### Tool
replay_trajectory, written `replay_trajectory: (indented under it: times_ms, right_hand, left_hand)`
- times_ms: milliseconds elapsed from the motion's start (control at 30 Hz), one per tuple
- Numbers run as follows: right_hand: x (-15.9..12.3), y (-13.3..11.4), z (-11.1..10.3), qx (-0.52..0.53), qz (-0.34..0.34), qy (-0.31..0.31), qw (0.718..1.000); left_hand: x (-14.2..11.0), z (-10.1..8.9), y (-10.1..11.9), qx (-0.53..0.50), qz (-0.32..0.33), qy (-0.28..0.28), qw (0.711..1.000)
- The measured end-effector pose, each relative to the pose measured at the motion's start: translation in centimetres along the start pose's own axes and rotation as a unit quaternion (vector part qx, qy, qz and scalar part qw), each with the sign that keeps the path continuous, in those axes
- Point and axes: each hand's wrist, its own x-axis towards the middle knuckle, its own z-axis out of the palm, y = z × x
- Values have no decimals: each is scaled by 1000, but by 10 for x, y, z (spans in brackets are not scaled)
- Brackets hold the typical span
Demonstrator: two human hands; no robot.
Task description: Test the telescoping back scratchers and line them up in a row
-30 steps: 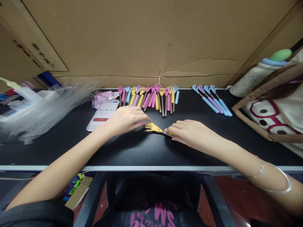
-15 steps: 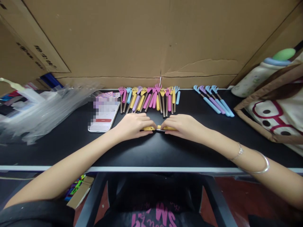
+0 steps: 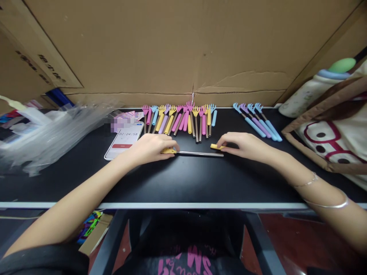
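Pinching the two parts of one small rake-like piece, the hands work low over the black table (image 3: 186,183) near the middle of the frame. The left hand (image 3: 156,149) has its fingertips closed on the yellow claw head (image 3: 168,151), whose metal rod (image 3: 200,154) runs from it toward the right. The right hand (image 3: 237,145) has thumb and forefinger drawn together on a yellow sleeve (image 3: 215,146), its other fingers curled behind; much of the sleeve is hidden, so which end is open cannot be told. The sleeve is off the rod, a little above it in the frame, and the rod's free end lies just beside the right fingertips; whether they touch is unclear. The step in hand seems to be handling rod and sleeve as separate parts; joining them would call for the sleeve to be lined up with that free end, with the head kept steady. Across the centre stands a crowded row of coloured claw heads and sleeves (image 3: 185,120), with four rakes with sleeves on (image 3: 255,127) to its right. A phone (image 3: 126,143) lies just beyond the left wrist, some clear plastic bags (image 3: 65,131) fill the left, and a bottle (image 3: 304,95) leans at upper right near a brown-trimmed bag (image 3: 346,131). Nothing blocks the gap between the hands, though the phone leaves the left one less room.
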Motion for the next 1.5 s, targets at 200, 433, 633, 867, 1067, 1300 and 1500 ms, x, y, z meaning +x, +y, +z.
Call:
replay_trajectory:
  times_ms: [200,433,633,867,1067,1300,1500]
  right_hand:
    - [-9,10,2,25,-4,30,999]
    - [-8,-3,12,3,-23,56,998]
    - [-6,-5,19,5,-25,94,995]
    - [-6,-6,20,-12,-20,111,994]
    - [-6,-9,19,-17,-8,141,990]
    - [-5,-16,17,-14,-33,126,991]
    - [-11,-6,5,-75,28,175,981]
  left_hand:
    - [0,2,-1,17,-3,12,1000]
    - [2,10,-1,19,-33,48,998]
    - [2,16,-3,29,-14,97,995]
    - [2,20,-5,29,-9,117,993]
    - [3,21,-2,38,-10,122,992]
    - [8,23,8,11,-11,106,994]
    - [6,20,4,44,-32,162,985]
